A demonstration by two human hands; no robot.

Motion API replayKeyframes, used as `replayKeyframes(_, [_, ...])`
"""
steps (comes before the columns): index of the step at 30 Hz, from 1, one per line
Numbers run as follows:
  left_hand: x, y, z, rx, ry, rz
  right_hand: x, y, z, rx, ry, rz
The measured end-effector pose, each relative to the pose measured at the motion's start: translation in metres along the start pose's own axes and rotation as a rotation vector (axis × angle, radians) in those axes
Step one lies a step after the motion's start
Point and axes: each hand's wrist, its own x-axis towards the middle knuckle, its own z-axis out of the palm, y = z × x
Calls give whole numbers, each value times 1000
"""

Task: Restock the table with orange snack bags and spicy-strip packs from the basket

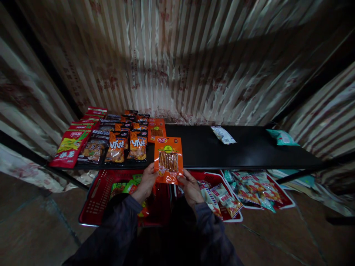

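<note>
An orange snack packet (168, 159) with a clear window is held upright at the front edge of the black shelf (205, 151). My left hand (146, 181) grips its lower left corner, and my right hand (191, 187) pinches the lower right one. Just behind it, another orange packet (156, 128) stands on the shelf. To the left are rows of orange-and-black snack bags (138, 145), dark bags with a checkered top (94, 147) and red bags (72, 142).
A white packet (223, 135) and a teal packet (283, 137) lie on the shelf's right half. Below stand red baskets (94, 199) of snack bags, the right ones white-rimmed (288, 205). Striped sheeting (177, 66) hangs behind, with black frame posts (50, 62) at the sides.
</note>
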Motion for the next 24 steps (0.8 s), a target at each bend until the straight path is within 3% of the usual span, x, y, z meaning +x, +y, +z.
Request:
replayKeyframes(11, [46, -8, 3, 100, 86, 108, 38, -18, 10, -27, 54, -5])
replayKeyframes(24, [94, 12, 5, 233, 275, 234, 101, -24, 28, -61, 60, -46])
